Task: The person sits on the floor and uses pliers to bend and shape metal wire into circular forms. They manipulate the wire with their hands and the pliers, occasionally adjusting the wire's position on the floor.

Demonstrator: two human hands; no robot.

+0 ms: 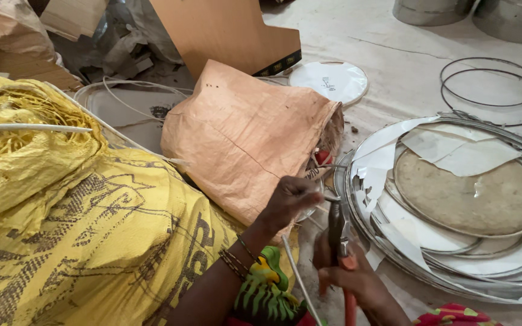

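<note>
Left hand point(290, 199) pinches a thin wire end point(331, 198) beside the tan sack point(243, 136), right hand point(351, 278) clamps orange-handled pliers point(337, 232) just below; best keep wire taut, grip near jaws, twist steadily.

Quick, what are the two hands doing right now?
Left hand: closed, pinching the end of a thin wire.
Right hand: closed around orange-handled pliers.

Dull metal pliers point(337, 226) with an orange plastic grip sit in the right hand point(348, 271). Beside the left hand point(288, 199) lie coarse woven plastic sacks point(243, 133); right of them, shiny metal hoops point(454, 205) with torn matt paper.
</note>
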